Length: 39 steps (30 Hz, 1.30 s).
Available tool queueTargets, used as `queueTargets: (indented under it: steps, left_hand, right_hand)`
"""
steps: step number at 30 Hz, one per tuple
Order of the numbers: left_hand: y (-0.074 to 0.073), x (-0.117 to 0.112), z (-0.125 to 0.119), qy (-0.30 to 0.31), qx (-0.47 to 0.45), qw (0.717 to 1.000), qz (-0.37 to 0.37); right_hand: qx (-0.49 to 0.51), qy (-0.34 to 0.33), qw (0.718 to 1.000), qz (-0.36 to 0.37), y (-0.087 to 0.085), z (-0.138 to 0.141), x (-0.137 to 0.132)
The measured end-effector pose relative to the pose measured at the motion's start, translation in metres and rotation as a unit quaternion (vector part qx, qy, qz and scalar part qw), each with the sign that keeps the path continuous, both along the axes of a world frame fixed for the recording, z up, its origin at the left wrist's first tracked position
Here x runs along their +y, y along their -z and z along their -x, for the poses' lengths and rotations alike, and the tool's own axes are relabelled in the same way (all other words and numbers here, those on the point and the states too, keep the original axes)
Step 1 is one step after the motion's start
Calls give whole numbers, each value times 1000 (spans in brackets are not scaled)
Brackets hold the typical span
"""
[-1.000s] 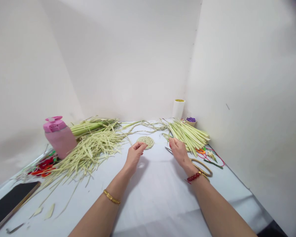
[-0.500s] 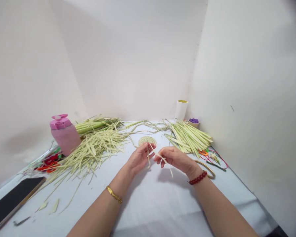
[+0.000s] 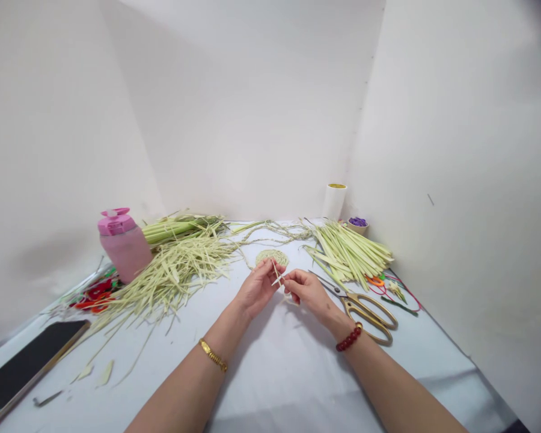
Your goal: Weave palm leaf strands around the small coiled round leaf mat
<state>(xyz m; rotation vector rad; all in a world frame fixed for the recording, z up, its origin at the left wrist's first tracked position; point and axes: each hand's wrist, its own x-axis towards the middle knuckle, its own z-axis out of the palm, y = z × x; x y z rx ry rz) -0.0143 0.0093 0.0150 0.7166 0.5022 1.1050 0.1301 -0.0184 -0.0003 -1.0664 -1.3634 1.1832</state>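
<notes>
My left hand (image 3: 258,288) and my right hand (image 3: 307,290) meet over the middle of the white table (image 3: 279,373). Both pinch a thin pale leaf strip (image 3: 276,275) between fingertips, its end sticking up between them. Just behind the hands lies a small round woven disc (image 3: 272,258) of the same leaf. A gold bracelet is on my left wrist, a red bead bracelet on my right.
Gold-handled scissors (image 3: 363,304) lie right of my right hand. A loose heap of leaf strips (image 3: 171,273) and a pink bottle (image 3: 124,243) are at left, a neat bundle of strips (image 3: 349,252) at back right, a white roll (image 3: 334,201), a black phone (image 3: 24,367) front left.
My right hand came back from the bundle at the right with a strip. Both hands drew together and now pinch the strip close, with less of it hanging down.
</notes>
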Motion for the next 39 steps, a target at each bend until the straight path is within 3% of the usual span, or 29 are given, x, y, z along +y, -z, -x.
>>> queueTargets:
  steps: [6, 11, 16, 20, 26, 35, 39]
  left_hand:
    - [-1, -1, 1, 13, 18, 1000, 18]
    - [-4, -3, 2, 44, 39, 998, -5]
    - [-5, -5, 0, -16, 191, 975, -112]
    - [-3, -6, -3, -55, 294, 937, -180]
    - [-2, -7, -4, -51, 282, 925, -251]
    - [-1, -5, -4, -64, 286, 922, -254]
    - [-2, -6, -5, -80, 283, 927, -233]
  right_hand:
    - [-23, 73, 996, -35, 3, -3, 4]
    - [-63, 71, 995, -29, 6, -7, 7]
    - [-117, 130, 979, -107, -2, -19, 8]
    - [-86, 64, 987, -121, -11, -20, 3]
    - [19, -41, 997, -64, -9, -11, 0]
    - [92, -58, 993, -37, -12, -10, -5]
    - [51, -39, 997, -52, -13, -10, -4]
